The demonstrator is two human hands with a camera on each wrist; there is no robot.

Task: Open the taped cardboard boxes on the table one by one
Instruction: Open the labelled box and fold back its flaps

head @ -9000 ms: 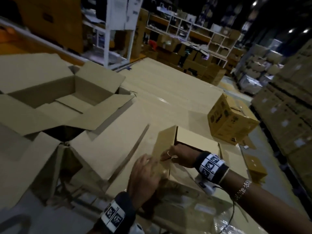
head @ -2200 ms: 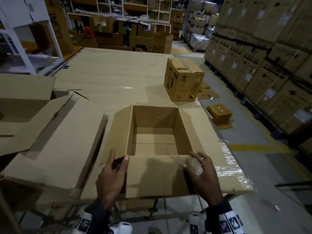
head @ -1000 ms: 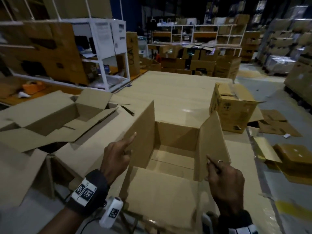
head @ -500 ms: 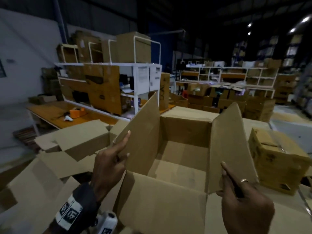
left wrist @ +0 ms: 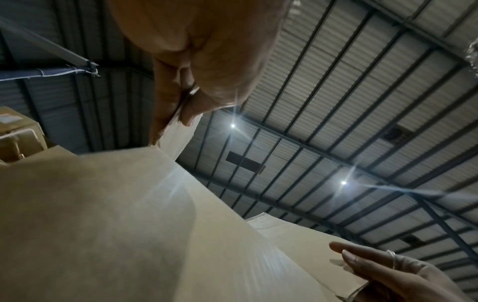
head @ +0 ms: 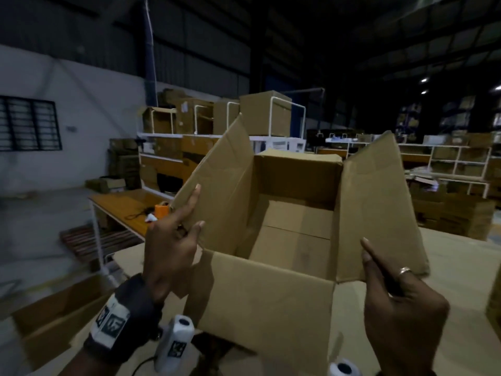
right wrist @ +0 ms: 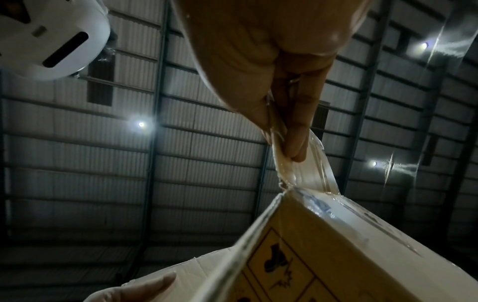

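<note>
- white metal shelving (head: 189,137) is standing behind, carrying stacked cartons (head: 264,112) on top.
- an orange object (head: 161,210) is lying on a wooden side desk (head: 127,207).
- a barred window (head: 28,123) is sitting in the pale wall (head: 89,109).
- ceiling lights (left wrist: 343,182) are glowing under the corrugated roof (left wrist: 362,102).

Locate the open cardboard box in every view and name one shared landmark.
Head: open box centre, flaps raised.
Left wrist: lower left, flap pinched by left hand.
Right wrist: lower right, right hand pinching its taped corner.
Shared landmark: ceiling lights.
</note>
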